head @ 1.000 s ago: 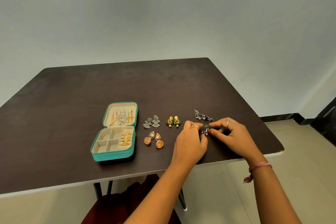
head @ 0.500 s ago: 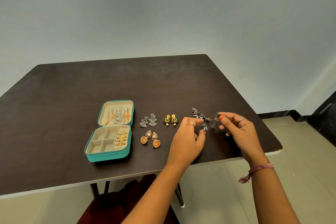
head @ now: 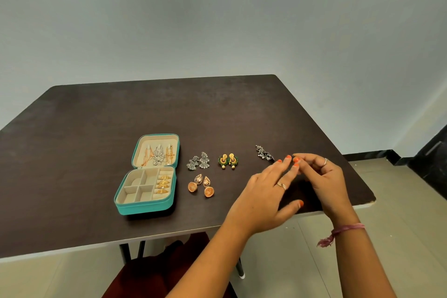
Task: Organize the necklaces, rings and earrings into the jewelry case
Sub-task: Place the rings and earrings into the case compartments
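Note:
The teal jewelry case (head: 145, 207) lies open at the table's left. Necklaces (head: 157, 155) hang in its lid, and gold rings (head: 163, 184) fill its right column. Right of the case lie a silver earring pair (head: 198, 163), a green-and-gold pair (head: 227, 159) and an orange-gold dome pair (head: 200, 186). One dark silver earring (head: 264, 153) rests further right. My left hand (head: 271, 191) hovers flat with its fingers spread, just below that earring. My right hand (head: 324, 176) pinches a small dark earring piece (head: 296, 158) at its fingertips, touching my left fingertips.
The dark brown table (head: 96, 128) ends close to my right hand, with a chipped corner (head: 371, 199). A grey wall stands behind it and a tiled floor lies below. A dark red seat (head: 154, 271) sits under the near edge.
My left hand has let go of its pinch and spread its fingers flat. My right hand has come back beside it, still pinching the small piece. The camera has shifted a little.

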Available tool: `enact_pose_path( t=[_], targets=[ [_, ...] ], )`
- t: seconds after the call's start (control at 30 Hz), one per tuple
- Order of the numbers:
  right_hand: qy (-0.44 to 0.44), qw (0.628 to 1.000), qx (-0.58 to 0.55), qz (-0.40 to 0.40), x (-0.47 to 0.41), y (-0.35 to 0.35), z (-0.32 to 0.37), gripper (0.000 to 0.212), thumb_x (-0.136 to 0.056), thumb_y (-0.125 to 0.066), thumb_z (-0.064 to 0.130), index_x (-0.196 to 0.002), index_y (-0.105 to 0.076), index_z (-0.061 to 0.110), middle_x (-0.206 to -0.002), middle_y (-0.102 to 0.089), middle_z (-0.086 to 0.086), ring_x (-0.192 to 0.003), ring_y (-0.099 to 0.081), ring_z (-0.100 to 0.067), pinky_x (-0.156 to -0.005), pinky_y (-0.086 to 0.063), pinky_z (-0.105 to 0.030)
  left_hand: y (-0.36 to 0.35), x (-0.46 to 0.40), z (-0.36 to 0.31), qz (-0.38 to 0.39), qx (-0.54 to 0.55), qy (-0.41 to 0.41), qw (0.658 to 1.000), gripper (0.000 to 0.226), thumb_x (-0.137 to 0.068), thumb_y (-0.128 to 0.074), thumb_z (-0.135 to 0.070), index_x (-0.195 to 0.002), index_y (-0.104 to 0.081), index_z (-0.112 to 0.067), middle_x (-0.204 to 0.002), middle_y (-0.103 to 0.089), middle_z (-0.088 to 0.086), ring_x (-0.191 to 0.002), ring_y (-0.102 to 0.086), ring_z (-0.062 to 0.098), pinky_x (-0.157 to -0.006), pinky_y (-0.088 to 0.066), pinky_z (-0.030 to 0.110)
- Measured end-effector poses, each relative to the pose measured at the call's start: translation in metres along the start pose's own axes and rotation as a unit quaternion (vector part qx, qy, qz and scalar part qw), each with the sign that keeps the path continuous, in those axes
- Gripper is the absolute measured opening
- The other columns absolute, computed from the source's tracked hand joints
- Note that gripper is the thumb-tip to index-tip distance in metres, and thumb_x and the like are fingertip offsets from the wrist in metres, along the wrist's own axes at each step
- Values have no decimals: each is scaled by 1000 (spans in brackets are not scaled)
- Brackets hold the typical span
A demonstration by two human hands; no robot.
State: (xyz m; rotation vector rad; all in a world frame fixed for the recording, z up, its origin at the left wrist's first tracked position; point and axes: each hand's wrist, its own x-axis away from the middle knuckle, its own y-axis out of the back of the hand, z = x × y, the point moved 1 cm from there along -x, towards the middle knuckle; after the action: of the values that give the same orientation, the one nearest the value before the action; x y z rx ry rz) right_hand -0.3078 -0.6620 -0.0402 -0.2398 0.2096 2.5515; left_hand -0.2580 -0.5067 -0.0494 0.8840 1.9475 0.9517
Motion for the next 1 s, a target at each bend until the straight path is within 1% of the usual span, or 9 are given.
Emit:
enact_pose_path(
  t=[0.27,0.43,0.53,0.63,0.73,0.8,0.87,0.93,1.0],
  targets=[
    [44,998,23,23,2,-1,2,19,-89,-60,11,-105,-71,14,-96,-73,4,-90,-68,-12,-76,-55,-20,3,-2,0,-7,25,15,1000,76,-94,-46,-51,-153,-11,-18,-160,-5,-7,-143,-15,7,-112,-19,29],
    [53,996,25,67,4,-2,5,27,-89,-59,6,-111,-69,18,-99,-73,3,-82,-68,-14,-75,-55,-21,9,-1,0,-44,161,49,985,72,-90,-59,-40,-150,-24,-21,-153,-21,-14,-135,-29,1,-109,-24,23],
    [60,993,25,103,5,-4,6,31,-89,-58,2,-114,-67,17,-104,-73,4,-88,-68,-13,-79,-54,-21,12,0,7,-125,276,75,950,55,-87,-67,-25,-139,-47,-19,-138,-45,-10,-128,-41,-1,-107,-36,23],
    [69,988,53,129,5,-6,5,32,-89,-58,5,-115,-66,23,-104,-72,8,-98,-67,-15,-86,-53,-23,14,0,13,-177,335,105,920,39,-86,-69,-16,-124,-61,-18,-122,-59,-7,-117,-55,5,-98,-47,25],
    [84,979,80,169,4,-9,5,33,-89,-60,9,-117,-65,25,-106,-69,8,-94,-65,-18,-85,-53,-26,15,-2,18,-222,429,158,861,27,-83,-71,-7,-109,-68,-13,-108,-69,3,-103,-66,12,-89,-53,29],
    [98,973,96,188,3,-11,5,33,-89,-60,9,-118,-65,24,-108,-67,9,-90,-65,-17,-83,-52,-24,16,-3,19,-256,474,200,818,20,-81,-72,-4,-99,-71,-13,-96,-74,3,-92,-69,11,-81,-53,24],
    [88,978,102,162,0,-12,3,30,-90,-61,9,-115,-67,25,-105,-67,8,-87,-65,-15,-81,-52,-24,17,-3,19,-288,494,230,787,16,-81,-73,-4,-93,-72,-14,-87,-74,-2,-82,-68,4,-74,-51,17],
    [72,987,111,92,-7,-14,1,25,-90,-62,12,-107,-69,28,-100,-69,8,-84,-63,-15,-76,-51,-22,20,-3,21,-315,504,249,765,13,-82,-72,-6,-92,-72,-14,-82,-73,-7,-77,-65,-1,-70,-49,14],
    [56,984,164,46,-18,-16,-1,19,-90,-63,17,-100,-70,32,-96,-68,10,-81,-62,-12,-69,-46,-14,22,-4,24,-329,510,261,751,13,-83,-71,-7,-93,-71,-17,-83,-73,-8,-79,-66,0,-69,-49,14]
  ],
)
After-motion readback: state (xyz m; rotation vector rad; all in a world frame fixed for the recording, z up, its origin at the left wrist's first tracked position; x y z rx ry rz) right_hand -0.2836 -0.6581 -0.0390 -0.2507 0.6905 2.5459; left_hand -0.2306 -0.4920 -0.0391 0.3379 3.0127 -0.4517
